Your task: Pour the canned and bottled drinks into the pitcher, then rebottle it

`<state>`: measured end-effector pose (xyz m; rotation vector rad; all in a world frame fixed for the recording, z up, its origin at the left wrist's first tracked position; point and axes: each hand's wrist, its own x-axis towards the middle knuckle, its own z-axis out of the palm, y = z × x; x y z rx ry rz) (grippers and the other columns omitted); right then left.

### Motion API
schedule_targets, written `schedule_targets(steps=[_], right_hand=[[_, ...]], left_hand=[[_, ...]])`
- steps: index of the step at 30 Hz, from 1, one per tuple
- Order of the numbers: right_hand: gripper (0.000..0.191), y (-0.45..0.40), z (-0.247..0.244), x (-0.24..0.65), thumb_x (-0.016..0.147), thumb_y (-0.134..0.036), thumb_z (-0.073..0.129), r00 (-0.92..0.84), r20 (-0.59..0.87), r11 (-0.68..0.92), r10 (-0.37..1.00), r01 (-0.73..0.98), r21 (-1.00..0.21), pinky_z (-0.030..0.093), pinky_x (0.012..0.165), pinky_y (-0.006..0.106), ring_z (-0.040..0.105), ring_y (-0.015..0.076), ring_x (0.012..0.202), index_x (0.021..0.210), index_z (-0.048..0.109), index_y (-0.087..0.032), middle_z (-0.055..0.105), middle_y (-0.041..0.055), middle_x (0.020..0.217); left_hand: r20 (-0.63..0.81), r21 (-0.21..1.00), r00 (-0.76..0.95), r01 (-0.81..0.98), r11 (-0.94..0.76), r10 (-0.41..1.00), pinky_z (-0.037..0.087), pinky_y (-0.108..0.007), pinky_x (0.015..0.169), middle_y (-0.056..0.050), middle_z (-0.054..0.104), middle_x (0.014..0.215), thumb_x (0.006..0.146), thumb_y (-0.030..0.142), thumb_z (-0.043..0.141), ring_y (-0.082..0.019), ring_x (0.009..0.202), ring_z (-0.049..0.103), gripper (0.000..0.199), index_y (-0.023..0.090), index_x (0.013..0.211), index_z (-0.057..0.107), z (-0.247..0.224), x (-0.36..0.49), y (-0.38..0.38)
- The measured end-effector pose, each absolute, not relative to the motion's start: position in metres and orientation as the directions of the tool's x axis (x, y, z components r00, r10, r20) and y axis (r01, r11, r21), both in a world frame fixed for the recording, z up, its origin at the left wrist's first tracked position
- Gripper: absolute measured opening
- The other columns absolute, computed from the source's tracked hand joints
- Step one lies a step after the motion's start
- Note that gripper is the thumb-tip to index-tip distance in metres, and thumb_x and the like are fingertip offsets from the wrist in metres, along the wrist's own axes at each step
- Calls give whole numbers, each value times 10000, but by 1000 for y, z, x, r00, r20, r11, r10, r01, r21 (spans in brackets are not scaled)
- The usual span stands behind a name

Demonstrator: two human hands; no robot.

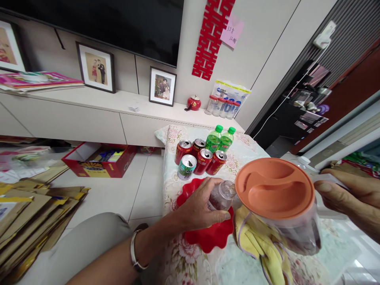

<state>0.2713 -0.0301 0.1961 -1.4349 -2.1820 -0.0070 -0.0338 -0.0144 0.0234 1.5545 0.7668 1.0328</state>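
Note:
My left hand [204, 206] is wrapped round a small clear jar [221, 196], which tilts with its open mouth to the right, over a red scalloped plate [208, 237]. On the right, my right hand [350, 194] grips the handle of a clear pitcher [299, 233] with an orange lid [276, 188]. The pitcher is tilted, its spout side touching or very near the jar's mouth, and dark liquid shows inside it. A yellow cloth [255, 241] lies on the table under the pitcher.
Red cans [184, 151], a green can [187, 167] and two green-capped bottles [214, 140] stand behind the plate on the flowered tablecloth [190, 257]. Red-lidded jars [221, 107] and framed photos [162, 86] are on the cabinet. A red box [101, 160] sits on the floor.

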Motion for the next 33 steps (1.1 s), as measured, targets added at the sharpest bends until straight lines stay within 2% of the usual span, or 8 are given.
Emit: schedule_targets(steps=[17,23,33], right_hand=[[467,-28,199,268,944,-567,622,-343,431,480,835,837,-263,379,401,190,484,119,447,637,621,-215,498,-7,553],[438,-29,198,272,943,-568,625,-327,416,458,848,847,-269,395,416,192,511,128,473,681,642,-218,524,-5,579],[465,-28,197,268,946,-569,623,-336,436,478,835,836,-269,374,406,191,479,117,449,643,628,-216,496,-6,556]], left_hand=[[211,977,424,-54,-208,881,530,-383,888,-76,671,1122,720,267,819,-265,1040,636,701,194,1354,530,23,-33,-14],[214,976,423,-58,-209,881,531,-380,880,-72,668,1106,726,289,817,-260,1027,634,696,195,1355,532,23,-34,-14],[210,978,433,-77,-196,877,531,-370,853,-82,664,1099,724,277,804,-246,979,635,695,175,1352,525,24,-34,-12]])
